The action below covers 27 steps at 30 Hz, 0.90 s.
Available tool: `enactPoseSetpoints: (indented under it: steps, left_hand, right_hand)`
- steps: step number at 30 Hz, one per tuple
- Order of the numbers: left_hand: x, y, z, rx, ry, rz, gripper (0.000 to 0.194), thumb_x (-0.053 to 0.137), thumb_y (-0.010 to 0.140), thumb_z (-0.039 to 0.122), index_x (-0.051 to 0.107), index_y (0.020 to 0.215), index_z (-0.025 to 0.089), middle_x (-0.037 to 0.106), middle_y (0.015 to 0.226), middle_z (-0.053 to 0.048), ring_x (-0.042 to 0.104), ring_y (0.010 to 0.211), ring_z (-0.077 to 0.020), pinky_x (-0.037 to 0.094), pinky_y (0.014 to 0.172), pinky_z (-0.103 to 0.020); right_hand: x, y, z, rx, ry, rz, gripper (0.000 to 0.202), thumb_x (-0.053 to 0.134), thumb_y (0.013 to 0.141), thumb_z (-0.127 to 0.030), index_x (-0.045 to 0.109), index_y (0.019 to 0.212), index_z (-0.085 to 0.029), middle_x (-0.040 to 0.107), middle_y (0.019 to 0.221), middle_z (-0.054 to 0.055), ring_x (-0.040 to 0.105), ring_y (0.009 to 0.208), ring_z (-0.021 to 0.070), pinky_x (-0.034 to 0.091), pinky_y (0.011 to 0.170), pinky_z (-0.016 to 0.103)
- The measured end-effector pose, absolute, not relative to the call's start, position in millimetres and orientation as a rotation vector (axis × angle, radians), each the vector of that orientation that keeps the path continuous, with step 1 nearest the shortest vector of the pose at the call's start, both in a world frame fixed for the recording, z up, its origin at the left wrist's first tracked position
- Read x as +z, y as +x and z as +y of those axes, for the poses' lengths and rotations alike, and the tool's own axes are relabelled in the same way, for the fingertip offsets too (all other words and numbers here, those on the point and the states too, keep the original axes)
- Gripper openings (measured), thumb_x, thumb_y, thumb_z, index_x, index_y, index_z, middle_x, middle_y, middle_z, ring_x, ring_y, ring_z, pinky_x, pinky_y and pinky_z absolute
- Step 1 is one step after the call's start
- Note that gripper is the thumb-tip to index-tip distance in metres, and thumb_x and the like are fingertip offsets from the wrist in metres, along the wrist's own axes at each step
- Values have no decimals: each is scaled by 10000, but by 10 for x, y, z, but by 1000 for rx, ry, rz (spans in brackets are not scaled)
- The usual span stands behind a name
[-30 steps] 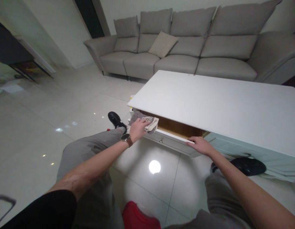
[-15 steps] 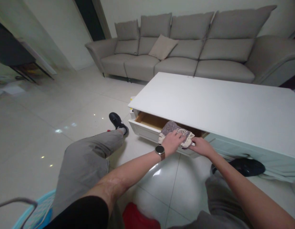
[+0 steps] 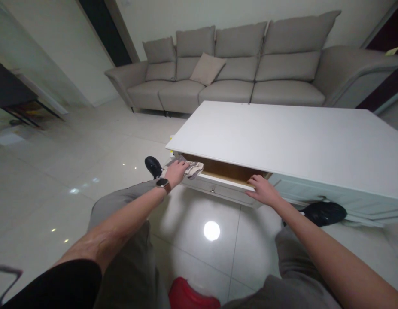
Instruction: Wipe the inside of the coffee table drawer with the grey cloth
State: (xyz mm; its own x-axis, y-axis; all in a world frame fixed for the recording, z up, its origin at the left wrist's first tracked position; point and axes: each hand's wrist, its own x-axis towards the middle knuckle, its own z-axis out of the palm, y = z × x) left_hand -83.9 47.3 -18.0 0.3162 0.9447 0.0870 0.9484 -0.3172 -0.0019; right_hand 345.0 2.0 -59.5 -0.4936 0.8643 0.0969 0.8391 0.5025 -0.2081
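Observation:
A brown and cream patterned cloth [image 3: 194, 169] lies bunched over the left end of the top edge of a pulled-out drawer [image 3: 229, 194]. My left hand [image 3: 177, 172] is closed on this cloth from above, its palm side hidden. At the drawer's right end, my right hand [image 3: 262, 190] grips the front panel, fingers hooked over the top edge and thumb on the outer face. Between the two hands, a small metal knob [image 3: 212, 189] shows on the panel. Bare wood is visible inside the drawer.
The drawer belongs to a white coffee table [image 3: 266, 133]. Behind it stands a long grey sofa [image 3: 232, 92] with a beige cushion [image 3: 208, 68]. My black shoes [image 3: 326, 213] flank the drawer. A red object [image 3: 192, 295] is below me on the tiled floor [image 3: 98, 159].
My left hand has slid the cloth leftward along the drawer's front edge. My right hand has come away from the cloth and now holds the drawer front. The camera view has shifted slightly.

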Motion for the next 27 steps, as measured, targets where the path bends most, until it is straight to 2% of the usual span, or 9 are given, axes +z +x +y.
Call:
enactPoseSetpoints:
  steps: [3, 7, 10, 13, 16, 20, 23, 27]
  left_hand:
    - [-29, -1077, 581, -50, -2448, -1912, 446, 563, 813, 107, 672, 1228, 227, 674, 1150, -138, 561, 1092, -301, 427, 928, -359]
    - [253, -1280, 667, 28, -2368, -2032, 326, 699, 739, 236, 719, 1065, 246, 729, 1024, -104, 650, 983, -294, 445, 832, -297]
    - [485, -1393, 682, 32, -2365, -2090, 276, 760, 663, 284, 728, 935, 247, 743, 887, -72, 677, 911, -294, 457, 786, -287]
    - [662, -1447, 675, -19, -2494, -2253, 253, 767, 578, 251, 713, 824, 226, 733, 801, -41, 675, 835, -271, 480, 723, -274]
    - [719, -1402, 664, -245, -2683, -2534, 240, 717, 493, 167, 694, 731, 189, 714, 741, -12, 651, 743, -238, 506, 639, -267]
    - [603, -1272, 663, -797, -2779, -2818, 286, 698, 410, 92, 696, 687, 161, 712, 730, -2, 640, 718, -228, 531, 603, -269]
    - [474, -1222, 667, -1032, -2757, -2908, 332, 692, 401, 79, 708, 726, 147, 717, 731, -8, 658, 723, -245, 554, 623, -291]
    - [431, -1207, 642, -1064, -2733, -2983, 360, 681, 422, 106, 706, 778, 154, 724, 761, 4, 679, 777, -261, 582, 712, -321]
  right_hand:
    - [-537, 3434, -31, 99, -1500, -2519, 417, 626, 875, -494, 649, 1181, -212, 594, 1245, 139, 498, 1158, 321, 438, 945, 445]
    - [-439, 3396, -99, -51, -1571, -2490, 521, 633, 871, -516, 595, 1298, -220, 537, 1391, 147, 422, 1291, 349, 387, 1007, 487]
    - [-384, 3360, -108, -134, -1610, -2477, 621, 655, 855, -519, 538, 1387, -220, 449, 1511, 147, 346, 1390, 359, 330, 1080, 502]
    - [-363, 3325, -70, -192, -1654, -2428, 762, 678, 833, -524, 436, 1488, -221, 317, 1611, 147, 234, 1479, 365, 228, 1164, 513]
    - [-385, 3310, 4, -218, -1742, -2321, 893, 667, 834, -545, 292, 1567, -200, 233, 1649, 164, 168, 1515, 358, 176, 1191, 526]
    - [-434, 3321, 131, -253, -1847, -2220, 930, 585, 882, -589, 174, 1601, -163, 243, 1642, 184, 147, 1525, 353, 183, 1188, 553]
    - [-438, 3326, 209, -290, -1901, -2186, 881, 540, 910, -602, 203, 1596, -162, 279, 1627, 186, 172, 1514, 365, 178, 1187, 566]
    - [-403, 3311, 244, -307, -1939, -2196, 805, 556, 913, -569, 280, 1573, -202, 309, 1616, 180, 229, 1484, 391, 177, 1174, 591]
